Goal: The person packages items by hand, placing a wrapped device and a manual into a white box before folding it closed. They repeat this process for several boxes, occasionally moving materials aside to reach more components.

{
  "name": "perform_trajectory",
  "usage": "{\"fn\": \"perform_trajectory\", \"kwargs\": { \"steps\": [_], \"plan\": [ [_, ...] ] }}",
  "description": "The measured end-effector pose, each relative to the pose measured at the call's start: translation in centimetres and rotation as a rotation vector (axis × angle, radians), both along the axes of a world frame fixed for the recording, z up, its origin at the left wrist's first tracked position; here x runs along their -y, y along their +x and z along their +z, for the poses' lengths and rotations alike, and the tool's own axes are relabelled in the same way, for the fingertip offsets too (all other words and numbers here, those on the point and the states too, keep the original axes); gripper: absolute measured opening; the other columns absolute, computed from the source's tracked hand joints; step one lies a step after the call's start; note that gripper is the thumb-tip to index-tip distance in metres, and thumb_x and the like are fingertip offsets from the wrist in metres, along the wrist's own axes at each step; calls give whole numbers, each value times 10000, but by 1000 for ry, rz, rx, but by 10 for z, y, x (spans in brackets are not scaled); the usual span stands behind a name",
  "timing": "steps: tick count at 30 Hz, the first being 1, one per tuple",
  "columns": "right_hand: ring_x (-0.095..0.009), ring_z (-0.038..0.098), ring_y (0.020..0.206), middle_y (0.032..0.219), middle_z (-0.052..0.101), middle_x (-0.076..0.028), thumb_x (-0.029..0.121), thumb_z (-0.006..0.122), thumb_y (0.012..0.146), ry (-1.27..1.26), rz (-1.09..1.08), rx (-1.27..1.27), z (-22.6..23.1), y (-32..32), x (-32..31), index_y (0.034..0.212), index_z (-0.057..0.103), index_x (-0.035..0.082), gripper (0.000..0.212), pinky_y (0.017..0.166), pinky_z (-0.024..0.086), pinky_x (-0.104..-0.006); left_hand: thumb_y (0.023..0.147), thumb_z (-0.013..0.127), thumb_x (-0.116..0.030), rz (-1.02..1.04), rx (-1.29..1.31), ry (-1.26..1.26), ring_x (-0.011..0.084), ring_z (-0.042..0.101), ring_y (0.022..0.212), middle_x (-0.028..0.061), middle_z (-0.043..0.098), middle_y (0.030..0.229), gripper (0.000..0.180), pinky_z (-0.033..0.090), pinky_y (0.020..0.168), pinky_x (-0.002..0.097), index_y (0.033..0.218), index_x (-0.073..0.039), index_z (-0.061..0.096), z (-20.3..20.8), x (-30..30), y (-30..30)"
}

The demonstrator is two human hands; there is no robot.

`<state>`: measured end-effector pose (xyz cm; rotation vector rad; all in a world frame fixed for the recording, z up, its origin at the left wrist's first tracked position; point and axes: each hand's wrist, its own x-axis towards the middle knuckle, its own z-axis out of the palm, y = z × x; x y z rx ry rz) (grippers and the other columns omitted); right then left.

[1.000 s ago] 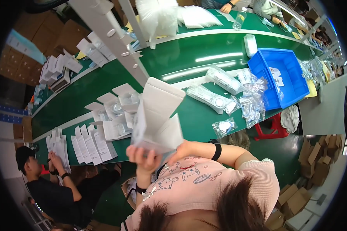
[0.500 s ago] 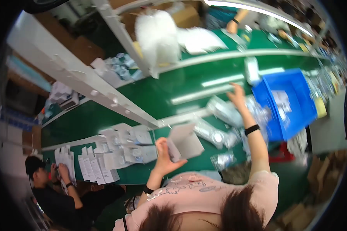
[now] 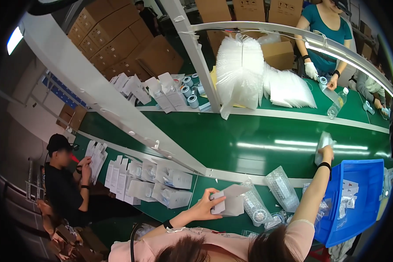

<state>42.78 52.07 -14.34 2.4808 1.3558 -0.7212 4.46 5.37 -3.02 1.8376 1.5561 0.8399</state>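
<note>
My left hand (image 3: 205,206) grips a small white carton (image 3: 232,205) by its near left side; the carton's flap stands up and its top gapes. Stretched out over the green conveyor belt (image 3: 196,144), my right hand (image 3: 326,153) is closed around a bubble-wrapped package (image 3: 322,144), which is blurred by motion. Between the hands, a bubble-wrapped cylinder (image 3: 256,206) lies on the bench beside the carton. A second bubble-wrapped piece (image 3: 282,188) rests to its right.
A blue bin (image 3: 343,168) with small bagged parts stands at the right. Left of me are filled white cartons (image 3: 172,183) and a seated co-worker (image 3: 65,179). A slanted white post (image 3: 105,98) crosses the view. Beyond the belt are bubble bags (image 3: 240,72), a bottle (image 3: 337,104) and another worker.
My right hand, open over the belt before, has reached farther out and closed on the bubble-wrapped package. My left hand keeps the carton. The whole view has shifted with my head.
</note>
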Motion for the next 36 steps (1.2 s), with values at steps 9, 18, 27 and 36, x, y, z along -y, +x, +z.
{"fn": "perform_trajectory", "kwargs": {
  "steps": [9, 18, 27, 36],
  "plan": [
    [-358, 513, 1014, 1196, 455, -208, 281, 735, 555, 288, 497, -102, -8, -54, 38, 1347, 174, 187, 976, 843, 437, -431, 591, 732, -103, -71, -163, 20, 376, 337, 1118, 172, 270, 1174, 606, 368, 898, 406, 1132, -120, 460, -1, 2, 8],
    [-242, 514, 976, 1052, 521, -125, 113, 591, 664, 760, 176, -1330, 96, -120, 179, 1292, 250, 96, 715, 842, 417, -359, 552, 764, -157, 207, 52, 202, 304, 401, 1079, 207, 302, 1199, 699, 366, 882, 365, 1105, -83, 342, -30, 12, -3],
    [-205, 475, 989, 1084, 461, -74, 41, 569, 755, 969, -538, -1946, 165, -242, 373, 1170, 360, 40, 464, 853, 402, -336, 526, 795, -94, 326, 125, 364, 329, 404, 1090, 233, 301, 1264, 735, 350, 889, 393, 993, -83, 228, -43, 17, 5],
    [-375, 360, 1101, 1134, 428, -181, 83, 620, 690, 1163, 903, -611, 161, -266, 462, 1072, 496, 42, 404, 939, 274, -464, 575, 765, -76, 304, 10, 145, 378, 385, 1126, 263, 226, 1304, 715, 367, 887, 426, 1050, -88, 231, -59, 52, 2]
  ]
}}
